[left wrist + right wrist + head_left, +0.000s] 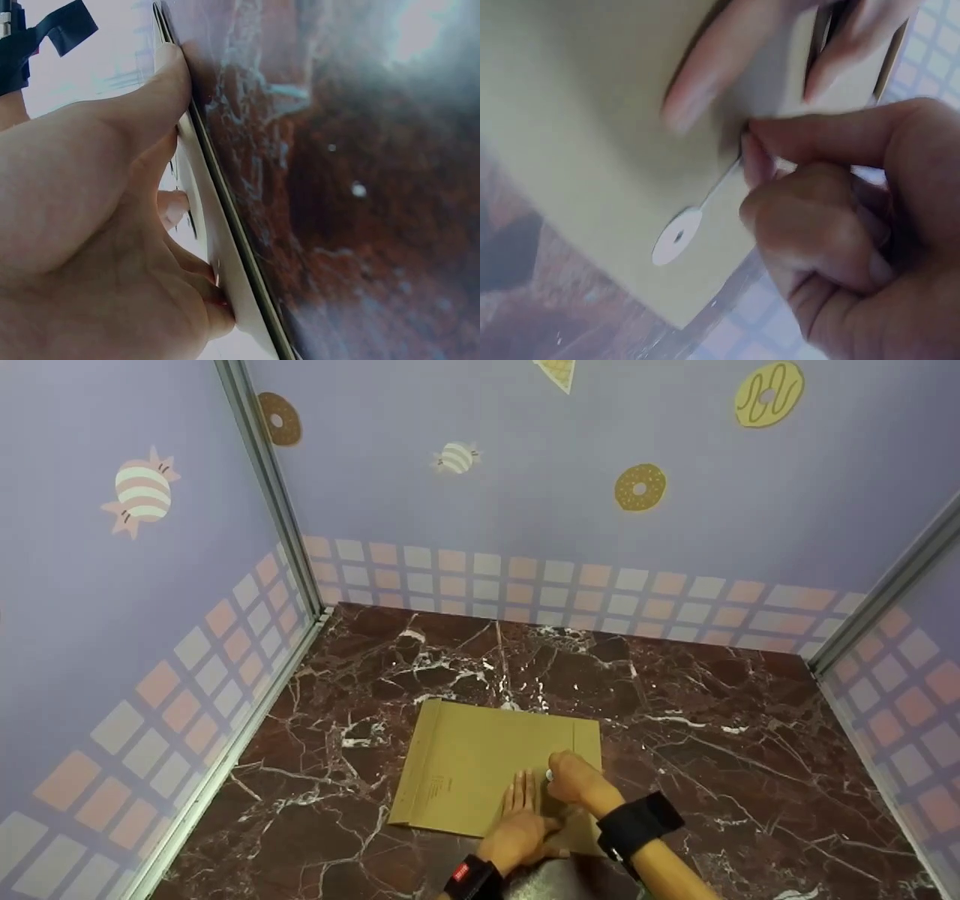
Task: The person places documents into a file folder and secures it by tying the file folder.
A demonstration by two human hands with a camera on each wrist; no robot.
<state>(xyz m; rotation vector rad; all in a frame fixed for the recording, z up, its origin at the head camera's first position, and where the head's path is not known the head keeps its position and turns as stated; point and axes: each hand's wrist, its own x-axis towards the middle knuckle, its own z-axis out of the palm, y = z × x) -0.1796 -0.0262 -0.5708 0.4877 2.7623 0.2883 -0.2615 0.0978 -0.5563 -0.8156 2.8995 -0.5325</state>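
A brown kraft-paper document envelope (480, 742) lies flat on the floor. My left hand (517, 831) rests on its near part with fingers stretched forward. In the left wrist view, the thumb (174, 79) lies along the envelope's edge. Beside it on the right, my right hand (576, 781) pinches a thin string (721, 181) between thumb and forefinger, its other fingers curled. From the pinch, the string runs to a white round button (669, 241) on the envelope. Fingers of the left hand (712, 64) appear above the pinch in the right wrist view.
Dark red marbled floor (322, 787) with white veins surrounds the envelope. Lilac walls (525, 495) printed with sweets and doughnuts rise at the back and both sides. A metal rail (225, 765) edges the left wall. Black bands (637, 825) circle both wrists.
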